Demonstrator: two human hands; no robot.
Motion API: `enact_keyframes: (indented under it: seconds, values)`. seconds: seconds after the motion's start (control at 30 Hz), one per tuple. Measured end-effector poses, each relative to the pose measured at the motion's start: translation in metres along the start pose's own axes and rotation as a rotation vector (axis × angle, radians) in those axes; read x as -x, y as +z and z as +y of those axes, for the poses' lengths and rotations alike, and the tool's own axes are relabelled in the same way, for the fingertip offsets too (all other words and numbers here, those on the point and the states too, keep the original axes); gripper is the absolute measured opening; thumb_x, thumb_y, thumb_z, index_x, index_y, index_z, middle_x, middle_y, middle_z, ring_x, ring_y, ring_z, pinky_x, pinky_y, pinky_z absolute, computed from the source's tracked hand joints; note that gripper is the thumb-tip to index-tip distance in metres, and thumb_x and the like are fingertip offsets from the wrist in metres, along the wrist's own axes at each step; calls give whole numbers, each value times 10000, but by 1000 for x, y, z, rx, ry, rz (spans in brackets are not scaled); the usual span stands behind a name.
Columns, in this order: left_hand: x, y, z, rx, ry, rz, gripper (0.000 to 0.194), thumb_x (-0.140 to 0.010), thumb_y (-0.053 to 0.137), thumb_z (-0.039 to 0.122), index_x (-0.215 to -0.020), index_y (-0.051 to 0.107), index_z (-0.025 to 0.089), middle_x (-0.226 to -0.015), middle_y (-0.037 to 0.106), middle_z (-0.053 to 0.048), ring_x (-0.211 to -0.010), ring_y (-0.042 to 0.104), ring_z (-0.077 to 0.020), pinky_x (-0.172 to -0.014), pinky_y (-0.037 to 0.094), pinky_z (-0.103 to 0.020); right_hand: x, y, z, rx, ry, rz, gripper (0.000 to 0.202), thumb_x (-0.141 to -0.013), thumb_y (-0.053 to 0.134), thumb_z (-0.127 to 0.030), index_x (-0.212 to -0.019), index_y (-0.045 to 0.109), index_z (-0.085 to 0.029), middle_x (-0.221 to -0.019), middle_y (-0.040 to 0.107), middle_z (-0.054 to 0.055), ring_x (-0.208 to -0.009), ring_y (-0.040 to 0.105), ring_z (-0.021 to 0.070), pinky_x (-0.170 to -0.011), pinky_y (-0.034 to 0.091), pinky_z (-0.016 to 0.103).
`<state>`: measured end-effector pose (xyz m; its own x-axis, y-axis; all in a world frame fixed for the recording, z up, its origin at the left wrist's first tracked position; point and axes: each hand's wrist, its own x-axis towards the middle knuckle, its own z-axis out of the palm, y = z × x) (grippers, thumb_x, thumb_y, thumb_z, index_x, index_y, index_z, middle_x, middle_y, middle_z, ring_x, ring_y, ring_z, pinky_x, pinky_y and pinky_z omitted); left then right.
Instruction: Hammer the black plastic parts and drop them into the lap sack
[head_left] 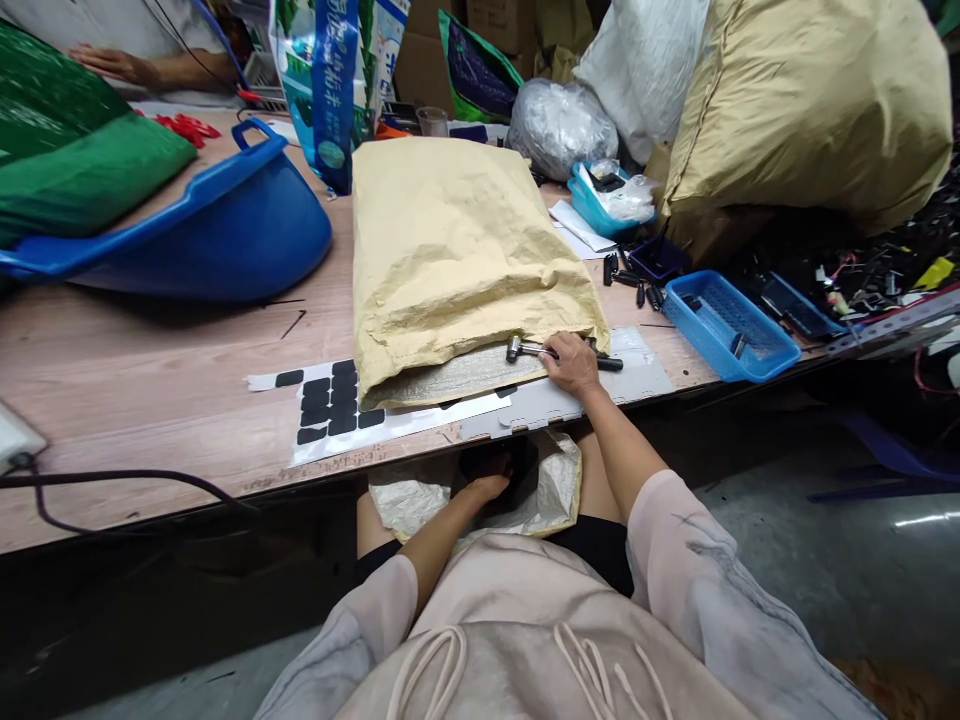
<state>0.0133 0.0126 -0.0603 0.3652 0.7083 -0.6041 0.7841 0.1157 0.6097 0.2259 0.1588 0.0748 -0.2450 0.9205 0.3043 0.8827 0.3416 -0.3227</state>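
My right hand is closed at the mouth of a tan woven sack lying on the bench. From its fingers sticks out a slim hammer-shaped tool, with a short dark cylindrical head, a silver shaft and a black handle end. Whether the fingers also pinch the sack's edge, I cannot tell. Below the bench edge, my left hand reaches into a second, open sack on my lap, which has a whitish lining. Dark contents or shadow hide its fingers.
A sheet of black stickers lies under the sack's front edge. Left stands a blue scoop-shaped basin; right, a blue basket with small black parts. A bulging tan sack leans behind. Another person's hand rests at the far left.
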Motion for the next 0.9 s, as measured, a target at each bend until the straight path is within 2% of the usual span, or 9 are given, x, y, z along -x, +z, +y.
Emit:
enact_keyframes:
  seconds: [0.1,0.23,0.33,0.43,0.47,0.53,0.67,0.73,0.9]
  values:
    - [2,5,-4,-33,-70,-1,583,-983,518,289,-1556,555,190,-1518,636,-197,-1468,548,-378,-1228,407,-513,0,-1,-1,8,3,-5,87,-959,639,-288,-975,714,-246,-1066,715,86,-1039,594,271,-935,473,386]
    - [23,-2,-1,-62,-41,-103,524,-967,560,305,-1473,628,186,-1485,665,-181,-1387,623,-363,-1150,477,-470,0,0,0,10,-2,0,86,-965,634,-293,-973,709,-251,-1059,713,85,-1033,593,272,-926,471,387]
    - [52,-27,14,-64,182,-158,368,-921,639,338,-1251,759,227,-1227,795,-102,-1139,733,-293,-987,538,-367,0,0,1,7,-5,-3,96,-966,627,-296,-972,710,-250,-1062,711,87,-1036,592,274,-927,470,390]
    - [78,-73,35,34,414,-145,311,-935,631,422,-1105,793,219,-995,814,-54,-881,731,-219,-807,536,-299,1,1,2,3,-3,0,108,-964,622,-296,-982,716,-245,-1064,711,91,-1037,589,277,-938,470,394]
    - [83,-90,41,84,446,-109,328,-946,622,463,-1086,793,220,-960,809,-41,-851,720,-206,-781,531,-287,1,1,2,-1,-5,3,112,-964,620,-295,-985,717,-245,-1064,712,92,-1036,588,278,-940,471,396]
    - [84,-126,51,129,468,56,353,-965,591,510,-1021,790,224,-930,798,-29,-851,707,-207,-785,535,-293,1,0,2,-10,-15,7,116,-964,614,-293,-981,719,-247,-1058,716,91,-1032,589,278,-941,474,395]
    - [58,-179,60,-65,377,542,260,-957,570,378,-946,782,227,-954,775,-58,-925,691,-244,-862,544,-351,1,-2,2,-9,-21,7,98,-943,628,-280,-933,719,-246,-1025,719,85,-1012,596,272,-941,481,391]
    - [39,-194,61,-209,284,657,213,-928,588,310,-933,785,229,-993,756,-86,-997,683,-276,-883,548,-377,2,-3,2,1,-14,7,77,-921,647,-269,-906,718,-244,-1006,719,82,-1000,601,270,-943,484,391]
    - [11,-204,62,-362,223,732,331,-931,567,233,-1183,781,229,-1294,700,-140,-1244,621,-344,-1072,518,-470,2,-1,3,-7,2,17,64,-895,663,-261,-883,724,-247,-979,719,81,-985,601,274,-926,490,397]
